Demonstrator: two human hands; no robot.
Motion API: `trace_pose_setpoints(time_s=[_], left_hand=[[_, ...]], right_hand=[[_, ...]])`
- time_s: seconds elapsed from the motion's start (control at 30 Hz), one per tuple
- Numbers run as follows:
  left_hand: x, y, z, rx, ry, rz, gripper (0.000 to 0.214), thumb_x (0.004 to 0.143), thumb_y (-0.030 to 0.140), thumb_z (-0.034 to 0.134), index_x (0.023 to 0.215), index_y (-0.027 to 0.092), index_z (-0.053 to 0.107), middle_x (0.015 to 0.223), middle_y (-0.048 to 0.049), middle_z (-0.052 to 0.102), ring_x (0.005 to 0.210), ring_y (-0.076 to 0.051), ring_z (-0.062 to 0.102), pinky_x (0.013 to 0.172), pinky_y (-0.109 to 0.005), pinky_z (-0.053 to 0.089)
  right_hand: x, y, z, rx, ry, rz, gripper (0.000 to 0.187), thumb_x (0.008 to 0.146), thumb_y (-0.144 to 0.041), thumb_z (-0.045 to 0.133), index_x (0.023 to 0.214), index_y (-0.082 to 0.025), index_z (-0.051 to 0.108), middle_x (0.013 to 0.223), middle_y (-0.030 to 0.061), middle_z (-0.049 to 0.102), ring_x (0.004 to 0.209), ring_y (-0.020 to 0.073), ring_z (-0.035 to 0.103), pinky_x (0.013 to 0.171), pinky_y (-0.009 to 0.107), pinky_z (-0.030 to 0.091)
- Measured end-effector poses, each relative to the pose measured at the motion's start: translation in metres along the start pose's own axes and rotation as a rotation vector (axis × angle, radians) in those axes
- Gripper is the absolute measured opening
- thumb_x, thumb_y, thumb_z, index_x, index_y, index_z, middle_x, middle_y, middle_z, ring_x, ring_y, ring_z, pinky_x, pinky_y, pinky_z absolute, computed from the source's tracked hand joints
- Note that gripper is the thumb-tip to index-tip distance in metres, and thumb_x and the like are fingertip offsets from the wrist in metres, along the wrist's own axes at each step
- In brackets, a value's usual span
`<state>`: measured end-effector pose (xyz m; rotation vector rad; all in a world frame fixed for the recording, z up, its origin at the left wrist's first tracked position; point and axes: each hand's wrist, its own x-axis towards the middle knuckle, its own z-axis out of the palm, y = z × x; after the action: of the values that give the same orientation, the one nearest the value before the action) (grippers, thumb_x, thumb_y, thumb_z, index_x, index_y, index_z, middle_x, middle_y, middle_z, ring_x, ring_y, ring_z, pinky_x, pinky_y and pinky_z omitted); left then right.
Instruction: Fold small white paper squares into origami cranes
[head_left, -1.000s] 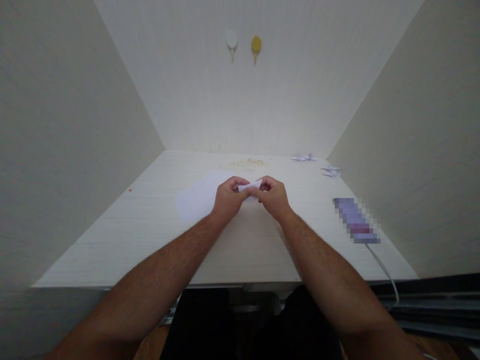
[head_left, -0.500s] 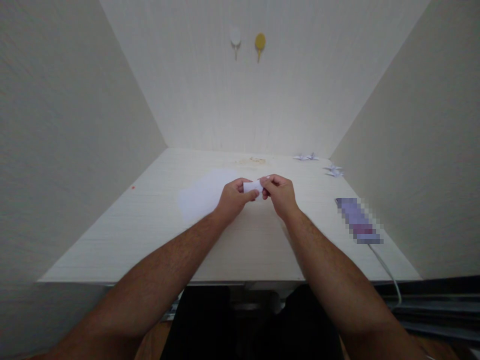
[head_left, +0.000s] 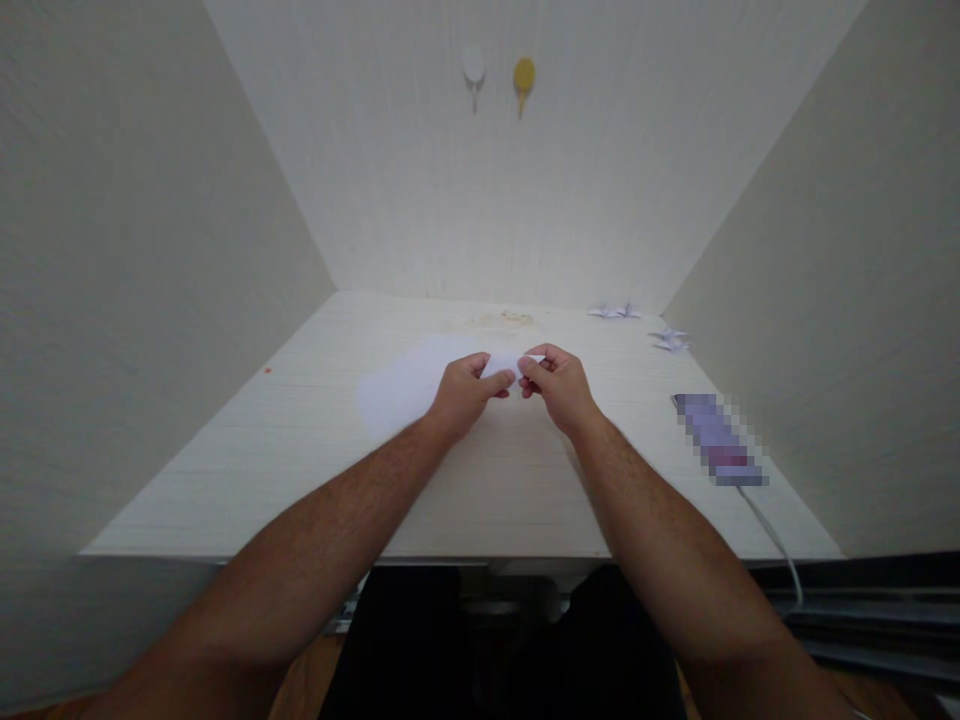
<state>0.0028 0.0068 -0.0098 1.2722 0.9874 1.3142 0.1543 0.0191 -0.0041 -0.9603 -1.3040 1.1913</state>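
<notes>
A small piece of folded white paper (head_left: 504, 363) is held above the middle of the table between my two hands. My left hand (head_left: 466, 390) pinches its left part, thumb on the near side. On the other end, my right hand (head_left: 553, 380) grips it between thumb and fingers. The thumbs lie close together, and the fingers behind the paper are mostly hidden. Beneath and left of my left hand, larger white paper (head_left: 397, 388) lies flat on the white table (head_left: 495, 490).
Several small folded white paper figures (head_left: 615, 312) rest at the back right. A pixelated phone-like slab (head_left: 716, 440) with a cable (head_left: 772, 535) lies on the right. Walls enclose the table. A white hook (head_left: 473, 68) and a yellow hook (head_left: 523, 76) hang on the back wall.
The small paper has tilted in my hands, and less of its face shows between the thumbs. Both hands stay in nearly the same place. The view has shifted slightly.
</notes>
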Motion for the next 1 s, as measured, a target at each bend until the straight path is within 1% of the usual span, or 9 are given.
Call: trace_pose_setpoints(time_s=[0.13, 0.3, 0.5, 0.6, 0.7, 0.8, 0.87, 0.93, 1.0], left_hand=[[0.002, -0.001, 0.000, -0.028, 0.107, 0.018, 0.026, 0.066, 0.031, 0.078, 0.078, 0.011, 0.067, 0.069, -0.0029, 0.067, 0.061, -0.012, 0.060, 0.062, -0.026, 0.053], [0.003, -0.001, 0.000, -0.138, 0.109, -0.001, 0.032, 0.062, 0.036, 0.082, 0.077, 0.013, 0.064, 0.076, -0.0030, 0.069, 0.066, -0.012, 0.062, 0.065, -0.026, 0.053], [0.007, -0.003, -0.008, 0.147, 0.119, 0.118, 0.026, 0.061, 0.036, 0.083, 0.068, 0.016, 0.067, 0.064, 0.0013, 0.060, 0.061, -0.010, 0.052, 0.059, -0.024, 0.042], [0.008, 0.000, -0.012, 0.278, 0.172, 0.140, 0.021, 0.065, 0.034, 0.080, 0.075, 0.017, 0.073, 0.059, 0.0034, 0.053, 0.056, -0.008, 0.046, 0.054, -0.022, 0.036], [0.006, 0.005, -0.011, 0.196, 0.131, 0.036, 0.029, 0.070, 0.031, 0.073, 0.095, 0.017, 0.073, 0.056, 0.0041, 0.052, 0.051, -0.008, 0.045, 0.050, -0.022, 0.034], [0.005, 0.008, -0.008, -0.047, 0.063, -0.104, 0.030, 0.071, 0.026, 0.066, 0.098, 0.014, 0.069, 0.068, -0.0017, 0.064, 0.060, -0.012, 0.059, 0.056, -0.024, 0.045], [0.006, 0.006, -0.008, -0.140, 0.042, -0.157, 0.024, 0.072, 0.027, 0.063, 0.090, 0.013, 0.068, 0.067, -0.0018, 0.062, 0.061, -0.013, 0.060, 0.062, -0.028, 0.051], [0.007, 0.002, -0.012, -0.070, 0.045, -0.174, 0.019, 0.073, 0.030, 0.062, 0.081, 0.013, 0.067, 0.060, 0.0004, 0.056, 0.055, -0.011, 0.055, 0.063, -0.030, 0.053], [0.009, -0.003, -0.017, 0.184, 0.034, -0.160, 0.017, 0.072, 0.030, 0.064, 0.074, 0.014, 0.067, 0.058, 0.0001, 0.057, 0.054, -0.011, 0.053, 0.062, -0.029, 0.051]], right_hand=[[-0.002, -0.002, 0.001, -0.052, -0.032, -0.013, 0.027, 0.070, -0.042, 0.071, 0.074, -0.018, 0.058, 0.056, -0.0031, 0.061, 0.046, 0.0098, 0.054, 0.049, 0.024, 0.046], [-0.001, 0.002, -0.001, -0.209, -0.081, -0.047, 0.020, 0.069, -0.033, 0.070, 0.069, -0.018, 0.056, 0.056, -0.0043, 0.057, 0.049, 0.0094, 0.052, 0.048, 0.023, 0.042], [-0.001, 0.003, -0.003, -0.348, 0.049, -0.289, 0.019, 0.072, -0.036, 0.073, 0.077, -0.018, 0.068, 0.068, -0.0018, 0.059, 0.058, 0.0090, 0.047, 0.055, 0.023, 0.038], [-0.002, 0.000, -0.004, -0.382, 0.076, -0.351, 0.015, 0.075, -0.034, 0.072, 0.077, -0.019, 0.071, 0.071, -0.0004, 0.061, 0.061, 0.0103, 0.049, 0.057, 0.024, 0.040], [-0.003, 0.000, -0.005, -0.456, 0.078, -0.436, 0.012, 0.080, -0.031, 0.069, 0.080, -0.020, 0.072, 0.071, 0.0000, 0.062, 0.063, 0.0113, 0.052, 0.059, 0.025, 0.042], [-0.003, 0.002, -0.011, -0.607, 0.017, -0.573, 0.011, 0.085, -0.024, 0.063, 0.083, -0.020, 0.073, 0.077, 0.0018, 0.066, 0.071, 0.0129, 0.057, 0.068, 0.026, 0.044], [-0.001, 0.004, -0.016, -0.718, -0.059, -0.604, 0.012, 0.086, -0.020, 0.061, 0.083, -0.021, 0.073, 0.081, 0.0026, 0.068, 0.076, 0.0136, 0.059, 0.072, 0.026, 0.045], [0.001, 0.005, -0.020, -0.816, -0.149, -0.582, 0.013, 0.085, -0.017, 0.060, 0.083, -0.021, 0.073, 0.082, 0.0025, 0.069, 0.077, 0.0134, 0.060, 0.073, 0.025, 0.044], [0.002, 0.007, -0.022, -0.908, -0.250, -0.531, 0.014, 0.084, -0.015, 0.059, 0.082, -0.020, 0.072, 0.082, 0.0022, 0.069, 0.077, 0.0128, 0.060, 0.072, 0.024, 0.043]])
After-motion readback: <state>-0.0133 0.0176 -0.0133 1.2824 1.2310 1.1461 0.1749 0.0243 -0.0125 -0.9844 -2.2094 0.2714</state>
